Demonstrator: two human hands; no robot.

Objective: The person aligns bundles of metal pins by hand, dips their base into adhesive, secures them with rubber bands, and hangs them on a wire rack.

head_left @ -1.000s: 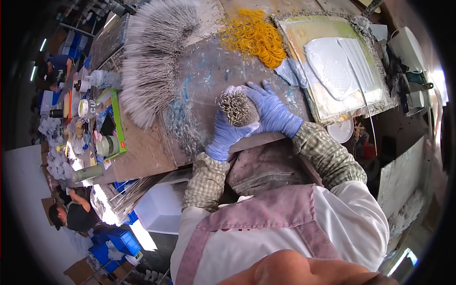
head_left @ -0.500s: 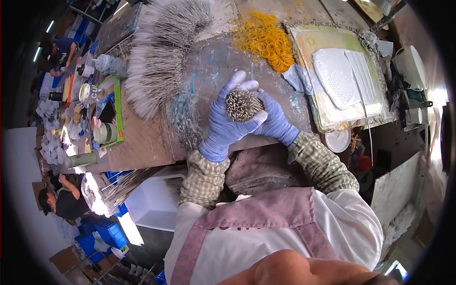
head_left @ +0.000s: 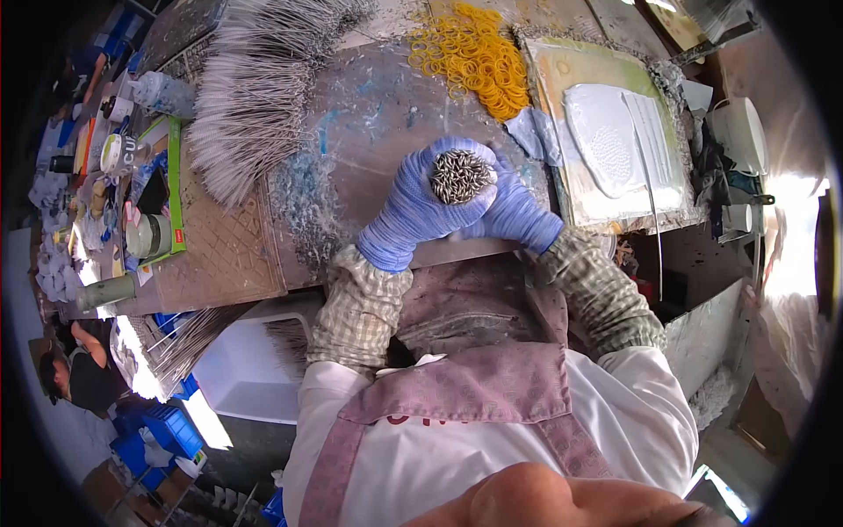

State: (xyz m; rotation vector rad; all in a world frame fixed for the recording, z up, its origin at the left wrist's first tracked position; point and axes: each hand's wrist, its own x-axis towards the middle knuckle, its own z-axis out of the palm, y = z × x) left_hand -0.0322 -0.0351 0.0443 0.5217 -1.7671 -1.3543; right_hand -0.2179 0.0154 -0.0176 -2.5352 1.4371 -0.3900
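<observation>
A tight bundle of twisted-wire brushes (head_left: 462, 176) stands end-on to me, its cut wire tips facing up. My left hand (head_left: 420, 200), in a blue knit glove, is wrapped round the bundle. Against its other side my right hand (head_left: 518, 211), gloved alike, is closed on it too. The lower part of the bundle is hidden by the gloves. On the table at the left lies a long fanned pile of wire brushes (head_left: 255, 97) with pale bristles.
Yellow rubber bands (head_left: 479, 61) are heaped at the back, beside a blue cloth (head_left: 532, 136). To the right, a board (head_left: 580, 66) carries white paste (head_left: 601, 132) and a thin rod. A white bin (head_left: 237, 373) stands below the table's left edge. Another person (head_left: 83, 369) is at far left.
The wire tips now face up more squarely, and both hands have closed further round the bundle. My left fingers, raised before, are now curled. The view has shifted slightly.
</observation>
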